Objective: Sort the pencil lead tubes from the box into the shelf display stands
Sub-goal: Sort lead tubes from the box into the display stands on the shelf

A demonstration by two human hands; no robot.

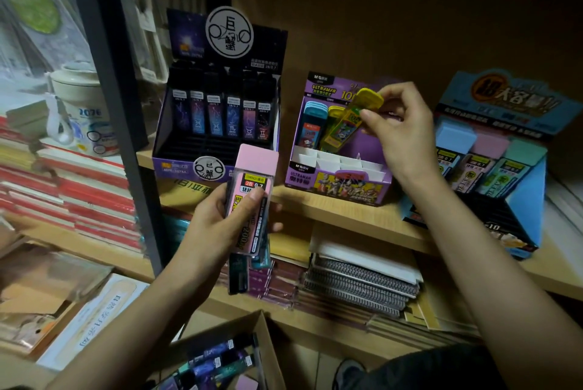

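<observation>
Shelf (347,216), ULTRAMAN stand (334,188); right fingers (378,118) around yellow tube (349,125), left fingers (277,227) around pink "2B 0.7" tube (254,169).

Pink-capped tube (252,200) (label reads 2B 0.7) sits upright in the left hand (217,216), with a couple of darker tubes tucked behind it. Yellow tube (350,121) is tilted, pinched by the right hand (400,124) over the purple stand (334,187), right beside blue and yellow ones slotted in its back row. Cardboard box (273,355) down below holds dark purple tubes lying loose.
</observation>
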